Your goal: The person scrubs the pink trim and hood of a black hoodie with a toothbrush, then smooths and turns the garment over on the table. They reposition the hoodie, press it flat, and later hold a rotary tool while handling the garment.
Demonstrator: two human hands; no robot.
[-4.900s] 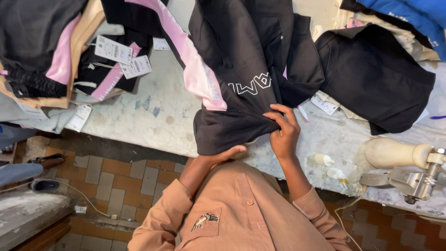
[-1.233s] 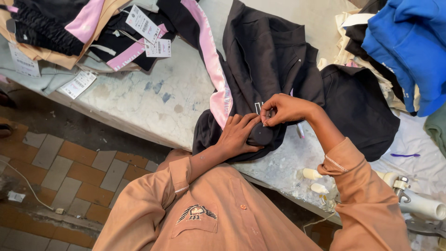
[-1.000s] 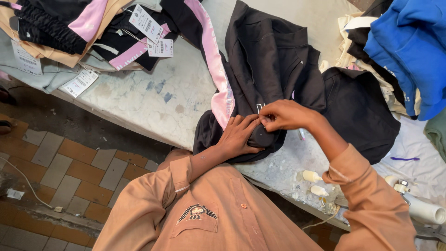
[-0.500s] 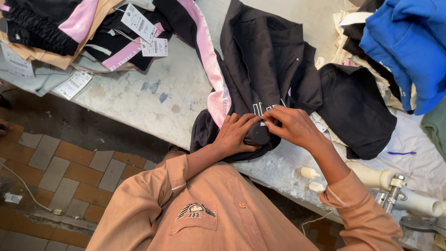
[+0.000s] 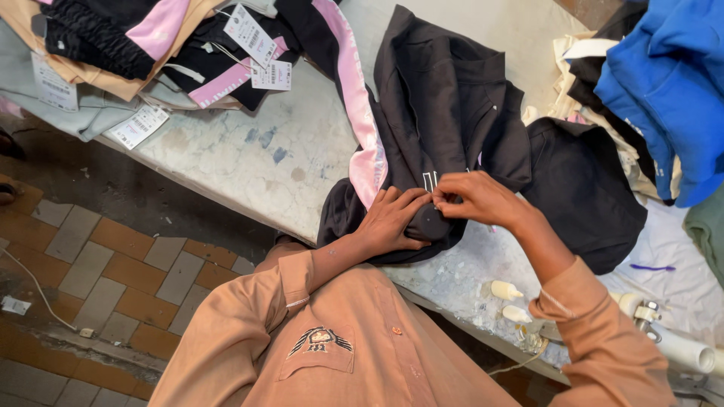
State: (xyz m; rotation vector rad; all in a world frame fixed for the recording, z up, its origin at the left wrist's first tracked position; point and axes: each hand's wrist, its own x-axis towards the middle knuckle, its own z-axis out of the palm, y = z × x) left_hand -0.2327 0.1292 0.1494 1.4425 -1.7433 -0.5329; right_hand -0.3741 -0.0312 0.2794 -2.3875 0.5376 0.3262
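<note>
My right hand (image 5: pixel 479 197) pinches a small fold of the black garment (image 5: pixel 445 128) between thumb and fingertips, right beside the white lettering on its front. My left hand (image 5: pixel 392 221) lies flat with fingers spread, pressing the bunched hem of the same garment down; the two hands nearly touch. The garment lies at the near edge of the desk (image 5: pixel 256 151), its lower part hanging slightly over the edge, and a pink stripe (image 5: pixel 358 113) from a neighbouring black piece runs along its left side.

Just right of it lies another black piece (image 5: pixel 584 192), flat on a white cloth (image 5: pixel 679 264). Beyond that a blue garment (image 5: pixel 671 83) is heaped at the far right.

At the desk's far left sits a stack of folded clothes (image 5: pixel 113 45) in black, pink, tan and grey. White rectangular hang tags (image 5: pixel 253 34) with dark print stick out of it: two near the top of the stack, one at the left edge (image 5: pixel 51 84), and one lying on the desk (image 5: pixel 139 124) beneath the stack.

Near my right elbow, two small white bottles (image 5: pixel 507 290) lie on the desk edge.
</note>
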